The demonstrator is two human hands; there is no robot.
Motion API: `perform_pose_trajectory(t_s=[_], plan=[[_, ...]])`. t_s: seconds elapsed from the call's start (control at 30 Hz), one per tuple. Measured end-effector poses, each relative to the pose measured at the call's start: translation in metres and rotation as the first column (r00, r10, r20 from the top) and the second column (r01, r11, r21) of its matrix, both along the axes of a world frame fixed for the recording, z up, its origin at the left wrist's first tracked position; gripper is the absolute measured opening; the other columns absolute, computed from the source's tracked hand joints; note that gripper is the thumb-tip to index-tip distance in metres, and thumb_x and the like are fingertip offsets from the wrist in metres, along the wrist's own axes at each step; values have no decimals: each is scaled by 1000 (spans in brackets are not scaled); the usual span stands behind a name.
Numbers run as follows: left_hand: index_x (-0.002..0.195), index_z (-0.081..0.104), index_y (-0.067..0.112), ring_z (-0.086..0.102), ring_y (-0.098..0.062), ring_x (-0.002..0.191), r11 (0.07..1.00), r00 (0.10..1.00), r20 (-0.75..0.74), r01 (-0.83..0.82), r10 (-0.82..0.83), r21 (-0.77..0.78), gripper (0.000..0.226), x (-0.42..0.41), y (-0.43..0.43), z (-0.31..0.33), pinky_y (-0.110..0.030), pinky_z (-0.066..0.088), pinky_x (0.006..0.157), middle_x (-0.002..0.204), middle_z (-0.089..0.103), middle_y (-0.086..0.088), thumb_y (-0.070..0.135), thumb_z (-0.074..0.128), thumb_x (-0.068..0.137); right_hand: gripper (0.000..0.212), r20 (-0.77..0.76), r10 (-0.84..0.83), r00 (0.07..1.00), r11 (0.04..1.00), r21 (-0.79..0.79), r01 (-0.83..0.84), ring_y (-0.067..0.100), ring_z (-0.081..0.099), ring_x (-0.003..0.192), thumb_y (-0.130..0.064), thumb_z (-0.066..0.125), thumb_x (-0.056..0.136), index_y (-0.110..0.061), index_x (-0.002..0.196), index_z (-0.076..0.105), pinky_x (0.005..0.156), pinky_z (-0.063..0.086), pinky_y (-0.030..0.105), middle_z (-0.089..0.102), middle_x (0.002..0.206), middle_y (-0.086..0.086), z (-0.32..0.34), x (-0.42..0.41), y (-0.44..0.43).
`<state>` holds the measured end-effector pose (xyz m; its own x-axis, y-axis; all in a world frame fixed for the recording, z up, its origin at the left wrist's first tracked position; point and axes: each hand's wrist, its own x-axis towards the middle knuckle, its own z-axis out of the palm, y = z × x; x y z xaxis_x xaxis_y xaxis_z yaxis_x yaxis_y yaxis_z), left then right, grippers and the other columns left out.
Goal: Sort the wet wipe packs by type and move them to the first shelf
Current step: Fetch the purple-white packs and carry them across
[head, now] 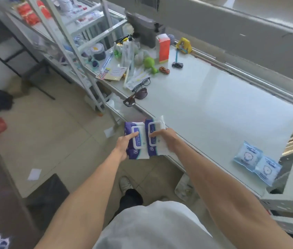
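I hold two purple-and-white wet wipe packs side by side just off the near edge of the white shelf top (205, 108). My left hand (124, 145) grips the left pack (136, 139), thumb on its lid. The right pack (155, 136) is gripped by my right hand (167, 139), with the pack's far end over the shelf edge. Two small light-blue wipe packs (247, 156) (266, 170) lie flat, touching, at the shelf's near right corner.
Sunglasses (138, 97), spectacles (142, 83), toy cars (164, 70), a green toy (150, 64), an orange box (163, 47) and stationery crowd the far end. A white rack (81, 56) stands to the left. My foot (125, 184) is on the tiled floor.
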<state>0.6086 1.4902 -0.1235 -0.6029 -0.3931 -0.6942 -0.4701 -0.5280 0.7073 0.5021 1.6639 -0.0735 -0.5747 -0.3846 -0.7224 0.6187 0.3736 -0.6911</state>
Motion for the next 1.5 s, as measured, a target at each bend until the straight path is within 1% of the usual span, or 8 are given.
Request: perform_pose_trajectory(t_s=[0.2,0.3,0.47,0.67,0.9,1.13,1.37,1.5], plan=[[116,74,1,75,-34,91,965,965,29,-261,261,-22,44,68,-75,-6,-48,62,86,109,78,-20,26,83,81,46,47,275,960,961,-39,-273,36,78,90,-5,87,60,-5,105,76,82,63,58,79,102,17,-12,25,-107],[104,76,3,75,-30,78,917,916,56,-395,398,-59,34,100,-108,-9,-42,63,76,105,78,-21,26,85,81,64,80,363,928,931,-52,-360,40,77,94,-11,90,48,-4,109,75,83,61,61,78,106,20,-20,41,-158],[103,72,5,73,-24,66,852,849,66,-520,524,-68,29,132,-158,-11,-30,59,56,92,77,-15,24,83,84,64,42,464,885,885,-46,-462,42,75,100,-22,92,55,-4,114,74,86,60,61,78,107,21,-29,61,-236],[96,73,10,74,-26,73,840,841,43,-536,540,-81,28,140,-229,-9,-30,60,60,94,79,-15,27,88,79,45,49,564,824,826,-9,-564,38,76,97,-15,86,78,-4,119,71,82,64,50,77,110,20,-29,66,-321],[107,76,9,77,-37,93,851,852,4,-522,523,-49,49,135,-326,-4,-55,61,89,98,81,-15,36,92,71,16,0,629,777,775,-71,-628,24,75,75,-9,77,86,-14,101,72,59,62,34,77,93,10,-13,61,-422],[107,76,12,77,-32,87,846,846,12,-533,533,-16,40,121,-415,-4,-47,64,81,101,81,-14,35,89,76,30,20,673,740,740,-39,-672,33,76,90,-13,80,82,-10,111,75,82,64,49,78,108,18,-24,43,-528],[108,75,12,77,-27,80,824,822,55,-562,566,-70,37,89,-533,-9,-36,62,65,97,81,-12,32,87,79,37,39,726,686,687,-65,-723,42,74,102,-17,83,77,-9,113,75,90,60,59,79,106,18,-45,8,-659],[109,75,11,77,-36,93,809,808,68,-577,586,-115,46,71,-611,3,-53,63,86,100,81,-15,38,88,73,36,50,727,685,686,-85,-722,43,74,104,-17,84,76,-8,110,75,89,60,60,78,109,21,-39,-15,-737]])
